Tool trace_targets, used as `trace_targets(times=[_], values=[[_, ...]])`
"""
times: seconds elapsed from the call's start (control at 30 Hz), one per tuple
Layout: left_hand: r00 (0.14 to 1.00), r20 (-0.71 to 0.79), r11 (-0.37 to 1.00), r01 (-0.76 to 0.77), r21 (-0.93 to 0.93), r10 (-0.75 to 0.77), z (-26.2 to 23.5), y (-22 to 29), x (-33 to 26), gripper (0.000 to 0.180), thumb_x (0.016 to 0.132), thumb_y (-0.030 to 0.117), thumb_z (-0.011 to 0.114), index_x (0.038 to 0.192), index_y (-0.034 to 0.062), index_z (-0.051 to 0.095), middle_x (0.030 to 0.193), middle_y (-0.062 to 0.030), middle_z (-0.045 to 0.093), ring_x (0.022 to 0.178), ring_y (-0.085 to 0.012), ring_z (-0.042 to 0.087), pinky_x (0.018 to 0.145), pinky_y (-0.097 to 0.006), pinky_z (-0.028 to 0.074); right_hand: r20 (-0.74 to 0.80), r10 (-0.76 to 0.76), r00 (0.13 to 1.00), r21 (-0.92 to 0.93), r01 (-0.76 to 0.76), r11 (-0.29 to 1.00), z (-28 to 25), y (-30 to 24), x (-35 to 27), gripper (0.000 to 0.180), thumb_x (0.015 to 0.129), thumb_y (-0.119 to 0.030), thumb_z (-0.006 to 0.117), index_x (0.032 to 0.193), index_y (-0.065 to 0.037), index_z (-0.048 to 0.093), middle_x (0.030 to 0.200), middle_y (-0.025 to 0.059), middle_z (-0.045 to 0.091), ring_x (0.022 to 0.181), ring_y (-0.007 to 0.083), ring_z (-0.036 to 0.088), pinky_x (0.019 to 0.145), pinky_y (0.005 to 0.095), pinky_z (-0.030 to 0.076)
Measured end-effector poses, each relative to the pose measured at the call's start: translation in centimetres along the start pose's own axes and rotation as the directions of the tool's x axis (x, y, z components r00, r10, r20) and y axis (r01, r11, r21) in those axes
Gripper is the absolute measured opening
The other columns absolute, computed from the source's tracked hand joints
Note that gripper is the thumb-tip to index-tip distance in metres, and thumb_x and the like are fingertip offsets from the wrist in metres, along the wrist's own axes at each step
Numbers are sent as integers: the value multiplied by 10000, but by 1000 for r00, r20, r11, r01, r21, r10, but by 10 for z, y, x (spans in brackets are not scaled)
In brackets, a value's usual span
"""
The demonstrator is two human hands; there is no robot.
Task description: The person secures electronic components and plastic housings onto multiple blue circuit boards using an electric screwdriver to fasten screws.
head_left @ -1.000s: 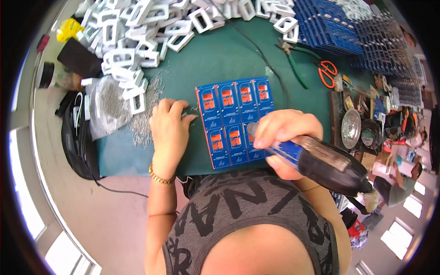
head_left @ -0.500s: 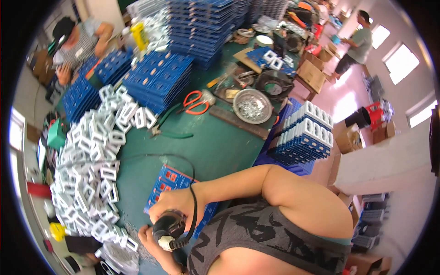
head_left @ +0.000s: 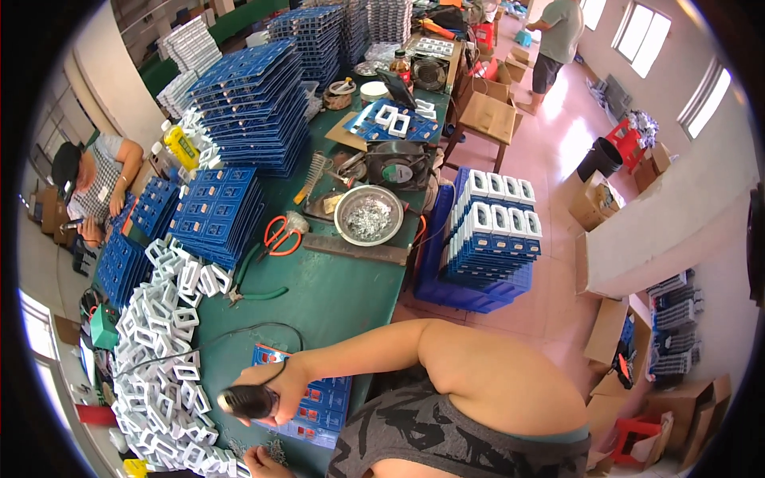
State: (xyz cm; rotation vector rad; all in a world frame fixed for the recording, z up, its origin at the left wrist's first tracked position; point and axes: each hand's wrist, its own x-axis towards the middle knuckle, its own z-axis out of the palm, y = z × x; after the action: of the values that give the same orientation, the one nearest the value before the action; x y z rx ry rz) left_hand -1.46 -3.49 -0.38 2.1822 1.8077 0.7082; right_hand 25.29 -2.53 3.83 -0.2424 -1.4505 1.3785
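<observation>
My right hand (head_left: 275,390) is wrapped round a black corded electric screwdriver (head_left: 247,401), whose back end tilts toward the left; its tip is hidden. Under that hand lies a blue panel (head_left: 323,402) with rows of red-marked cutouts, flat on the green table. At the lower edge my left hand (head_left: 267,462) is partly in view, fingers drawn together beside a scatter of small screws (head_left: 275,450); whatever they pinch is too small to make out. A large heap of white rectangular frames (head_left: 163,374) lies just left of the panel.
Red-handled scissors (head_left: 280,237), green-handled pliers (head_left: 259,295) and a metal bowl of small parts (head_left: 368,215) lie farther back. Stacks of blue panels (head_left: 219,211) stand behind. A blue crate (head_left: 470,296) with stacked pieces is right of the table. A co-worker (head_left: 100,183) sits far left.
My head view has shifted, showing more of the room. My right hand has tilted the screwdriver over toward the left. My left hand has moved away from the panel, lower in view.
</observation>
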Motion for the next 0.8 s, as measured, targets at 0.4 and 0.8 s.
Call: trace_targets(times=[0.4, 0.8], values=[[983, -53, 984, -173, 49, 176, 12, -36, -3, 178, 852, 95, 657, 1000, 42, 739, 963, -150, 702, 855, -310, 662, 789, -384, 518, -264, -113, 958, 296, 192, 936, -13, -20, -13, 528, 616, -93, 748, 1056, -3, 472, 672, 97, 614, 554, 174, 617, 545, 315, 524], [960, -257, 994, -108, 23, 110, 24, -28, 3, 117, 838, 106, 689, 937, 55, 726, 914, -147, 693, 868, -315, 629, 839, -382, 489, -388, -106, 916, 49, 135, 990, 0, -28, -32, 414, 671, -51, 709, 1032, -15, 510, 778, 63, 623, 678, 135, 612, 644, 284, 498]])
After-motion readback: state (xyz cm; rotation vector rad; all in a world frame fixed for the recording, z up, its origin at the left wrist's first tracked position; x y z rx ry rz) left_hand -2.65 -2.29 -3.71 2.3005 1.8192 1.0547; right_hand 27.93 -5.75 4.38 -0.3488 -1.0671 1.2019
